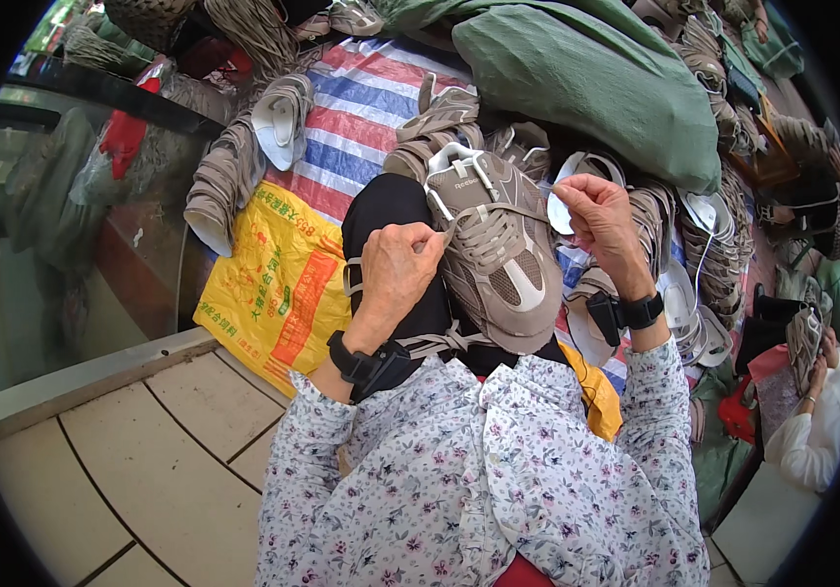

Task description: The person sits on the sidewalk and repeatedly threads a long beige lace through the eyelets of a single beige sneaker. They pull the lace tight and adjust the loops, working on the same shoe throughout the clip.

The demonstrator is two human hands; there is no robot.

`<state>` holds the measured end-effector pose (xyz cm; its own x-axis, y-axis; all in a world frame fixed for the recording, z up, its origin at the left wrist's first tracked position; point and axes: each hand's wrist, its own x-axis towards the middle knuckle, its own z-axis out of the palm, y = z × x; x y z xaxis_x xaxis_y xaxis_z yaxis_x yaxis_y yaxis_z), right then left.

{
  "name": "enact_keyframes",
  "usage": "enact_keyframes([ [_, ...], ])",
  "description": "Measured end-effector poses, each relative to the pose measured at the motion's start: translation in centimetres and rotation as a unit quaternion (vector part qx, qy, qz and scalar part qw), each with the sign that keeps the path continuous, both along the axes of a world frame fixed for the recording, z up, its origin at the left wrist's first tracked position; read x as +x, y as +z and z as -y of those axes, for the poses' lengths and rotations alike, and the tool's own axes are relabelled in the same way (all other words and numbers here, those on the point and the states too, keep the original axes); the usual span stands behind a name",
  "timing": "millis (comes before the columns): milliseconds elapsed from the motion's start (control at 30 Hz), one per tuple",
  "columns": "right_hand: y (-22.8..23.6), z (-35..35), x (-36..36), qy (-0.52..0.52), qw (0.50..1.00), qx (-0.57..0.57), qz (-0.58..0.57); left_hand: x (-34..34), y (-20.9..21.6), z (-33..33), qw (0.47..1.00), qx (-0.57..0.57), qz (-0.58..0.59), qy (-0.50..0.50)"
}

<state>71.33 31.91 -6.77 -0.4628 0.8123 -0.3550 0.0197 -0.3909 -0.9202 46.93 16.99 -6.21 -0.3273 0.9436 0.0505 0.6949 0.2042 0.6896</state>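
A grey-brown sneaker point(513, 279) with white trim lies on my lap, its toe toward me and its tongue away. A flat beige shoelace point(486, 243) criss-crosses its front. At the shoe's left side my left hand point(400, 274) is closed, thumb and forefinger pinching one part of the lace. My right hand point(598, 225) is raised at the shoe's right, its thumb and forefinger pinched on the lace's other part; the very tip is too small to make out. More laces point(440, 342) are tied across my lap below the toe.
Stacked shoe uppers point(224, 176) stand at the left, with more point(655, 230) at the right. A yellow printed sack point(268, 284) and a striped sheet point(347, 127) lie beneath. A full green sack point(586, 88) lies beyond. Another person's hand point(816, 377) holds a shoe at far right.
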Motion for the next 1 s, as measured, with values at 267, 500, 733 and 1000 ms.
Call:
enact_keyframes([
  [267,0.6,-0.2,-3.7,0.075,0.976,0.183,0.086,-0.1,0.4,-0.4,1.000,-0.025,0.014,0.007],
  [500,0.8,-0.4,-4.8,0.109,0.952,0.247,0.147,0.1,-0.2,-0.5,0.999,-0.017,0.030,0.009],
  [733,1.4,0.2,-6.6,0.125,0.885,0.398,0.206,0.3,0.1,-0.4,0.998,-0.009,0.061,0.017],
  [1000,3.5,0.2,-8.2,0.215,0.744,0.593,0.219,-0.1,0.2,-0.4,0.998,-0.011,0.065,-0.006],
])
